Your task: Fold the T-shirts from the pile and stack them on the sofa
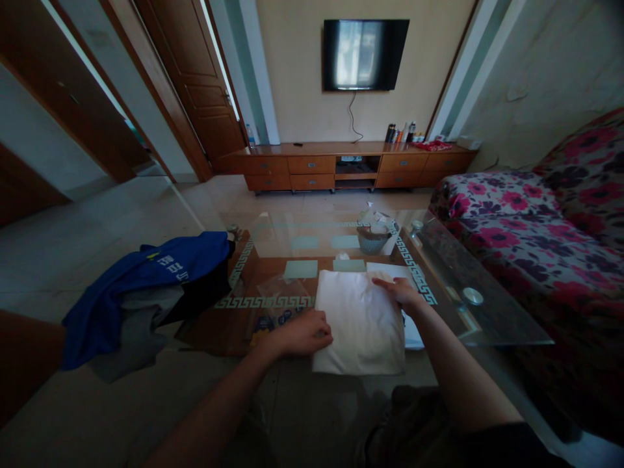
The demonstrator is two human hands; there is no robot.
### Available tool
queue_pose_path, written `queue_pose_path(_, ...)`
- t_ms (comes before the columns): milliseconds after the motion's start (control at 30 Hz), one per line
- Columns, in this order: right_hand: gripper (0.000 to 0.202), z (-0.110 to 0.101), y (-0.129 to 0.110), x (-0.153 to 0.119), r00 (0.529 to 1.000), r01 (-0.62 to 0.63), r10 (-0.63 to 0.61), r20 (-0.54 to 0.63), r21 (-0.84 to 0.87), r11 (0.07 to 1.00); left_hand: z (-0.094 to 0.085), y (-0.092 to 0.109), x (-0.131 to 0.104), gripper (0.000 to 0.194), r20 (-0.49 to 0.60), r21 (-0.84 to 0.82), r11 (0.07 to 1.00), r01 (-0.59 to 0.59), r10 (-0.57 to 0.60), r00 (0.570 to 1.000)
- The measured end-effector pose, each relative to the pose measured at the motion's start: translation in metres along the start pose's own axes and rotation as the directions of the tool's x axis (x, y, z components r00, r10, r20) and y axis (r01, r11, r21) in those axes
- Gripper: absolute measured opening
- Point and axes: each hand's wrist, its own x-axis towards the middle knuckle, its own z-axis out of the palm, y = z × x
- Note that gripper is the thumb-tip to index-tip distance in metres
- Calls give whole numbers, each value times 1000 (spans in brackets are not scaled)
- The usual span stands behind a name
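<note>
A folded white cloth (359, 328), squarish and slightly wrinkled, lies on the glass coffee table (507, 322) and reaches over its near edge. My left hand (308, 333) is at the cloth's left edge, its fingers curled in; no cloth shows between them. On the upper right part of the cloth rests my right hand (400, 290), index finger stretched out to the left over the surface. Its other fingers are partly hidden. White sheets, perhaps paper (413, 330), stick out from under the cloth on the right.
Blue (195, 250) and grey (141, 312) clothes are heaped at the table's left end. A small basket (373, 240) stands at its far side; a clear plastic packet (283, 299) lies left of the cloth. A flowered sofa (517, 227) borders the right; a wooden TV cabinet (312, 166) stands beyond.
</note>
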Motion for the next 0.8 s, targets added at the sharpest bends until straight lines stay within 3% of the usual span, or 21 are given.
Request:
queue_pose_path(67, 77, 3, 0, -1, 997, -76, 76, 12, 1, 997, -5, -6, 0, 35, 35, -120, 990, 75, -72, 997)
queue_pose_path(133, 66, 6, -1, -3, 992, -98, 92, 87, 70, 993, -6, -15, 1, 34, 7, -218, 961, 173, -175, 985)
queue_pose_path(233, 47, 9, -8, -8, 975, 22, -83, 206, 281, 959, -1, -31, 5, 27, -154, -306, 909, 281, -339, 928)
queue_pose_path(300, 44, 7, -18, -15, 944, 180, -262, 199, 353, 918, 3, -42, 9, 25, -295, -362, 878, 312, -426, 855)
queue_pose_path(367, 44, -2, -32, -26, 894, 303, -394, 212, 360, 882, 7, -52, 13, 33, -433, -446, 846, 292, -490, 757)
queue_pose_path(433, 43, -14, -46, -41, 838, 328, -454, 305, 384, 863, 8, -57, 17, 48, -524, -564, 794, 228, -558, 644)
queue_pose_path(500, 43, -28, -58, -56, 785, 297, -478, 394, 439, 848, 6, -55, 21, 67, -521, -703, 701, 120, -622, 584)
queue_pose_path(533, 44, -35, -62, -62, 765, 279, -492, 415, 474, 835, 4, -52, 22, 75, -486, -771, 634, 49, -637, 599)
queue_pose_path(567, 47, -40, -65, -67, 753, 263, -505, 421, 511, 818, 2, -47, 23, 80, -437, -831, 556, -23, -626, 646)
queue_pose_path(667, 58, -52, -67, -75, 743, 206, -531, 408, 615, 761, -7, -28, 22, 76, -305, -930, 336, -148, -483, 821)
queue_pose_path(733, 61, -56, -66, -74, 744, 180, -530, 407, 642, 745, -13, -17, 20, 69, -268, -946, 283, -156, -416, 869)
queue_pose_path(800, 63, -60, -66, -73, 756, 170, -512, 409, 632, 756, -17, -11, 17, 62, -258, -943, 301, -139, -403, 878)
